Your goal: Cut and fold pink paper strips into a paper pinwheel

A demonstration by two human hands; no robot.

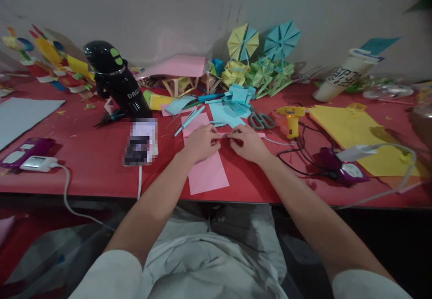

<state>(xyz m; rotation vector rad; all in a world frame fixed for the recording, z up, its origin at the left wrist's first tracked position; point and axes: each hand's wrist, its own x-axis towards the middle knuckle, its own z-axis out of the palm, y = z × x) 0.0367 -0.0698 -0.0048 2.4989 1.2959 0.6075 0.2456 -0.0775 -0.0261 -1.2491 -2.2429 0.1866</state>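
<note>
Both hands meet over a narrow pink paper strip (pixel 259 135) that looks rolled or folded. My left hand (pixel 203 142) pinches it at one end with bent fingers. My right hand (pixel 247 142) has its fingers curled down on the same strip, whose far end sticks out to the right. Under my left hand lies a flat pink sheet (pixel 208 175). Just beyond the hands are blue paper pieces (pixel 225 112), a thin blue paper roll (pixel 189 121) and grey-handled scissors (pixel 261 120).
A yellow glue gun (pixel 292 121) stands to the right, its cord running to a purple power socket (pixel 351 171). Yellow sheets (pixel 357 132) lie beyond. At left are a black bottle (pixel 118 83) and a blurred phone (pixel 140 141). Paper umbrellas (pixel 243 42) and a cup (pixel 347 74) stand behind.
</note>
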